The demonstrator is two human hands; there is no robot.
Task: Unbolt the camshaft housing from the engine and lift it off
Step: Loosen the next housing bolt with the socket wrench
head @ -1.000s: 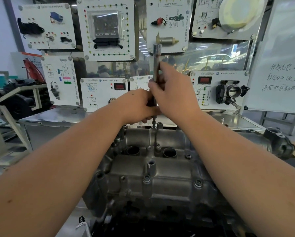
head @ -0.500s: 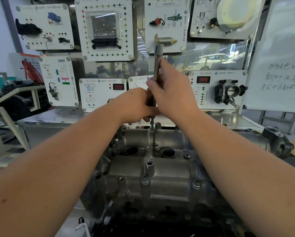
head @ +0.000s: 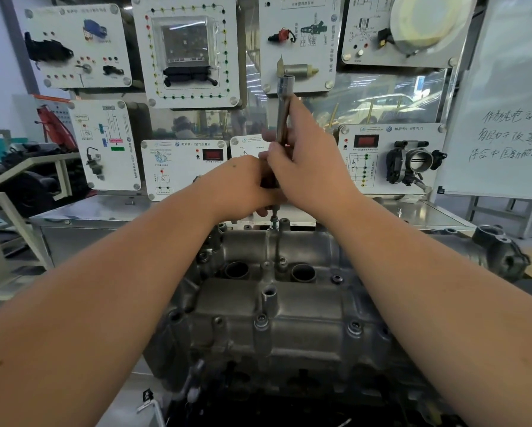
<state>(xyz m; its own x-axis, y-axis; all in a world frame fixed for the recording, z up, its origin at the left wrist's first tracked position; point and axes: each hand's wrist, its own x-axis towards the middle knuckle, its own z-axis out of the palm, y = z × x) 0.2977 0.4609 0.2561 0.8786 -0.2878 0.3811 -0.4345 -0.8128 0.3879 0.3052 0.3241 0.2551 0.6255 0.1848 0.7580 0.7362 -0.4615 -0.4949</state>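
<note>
The grey cast camshaft housing (head: 289,322) sits on the engine below my arms, with bolt heads (head: 354,327) along its near edge and two round bores (head: 303,271) behind. A long steel socket extension (head: 283,104) stands upright over the housing's far edge, its bit tip on a bolt (head: 274,222) there. My right hand (head: 307,167) grips the shaft in its middle. My left hand (head: 243,188) grips the lower part of the shaft, just above the bolt. The shaft between the hands is hidden.
A metal bench (head: 104,211) stands behind the engine, with white training panels (head: 190,50) mounted above it. A throttle body (head: 415,163) is on the right panel. A whiteboard (head: 511,118) with handwriting stands far right. A cast flange (head: 502,248) juts out at the engine's right.
Both hands stay on the upright tool over the far bolt. The right hand has shifted slightly on the shaft; the tool remains in the same place.
</note>
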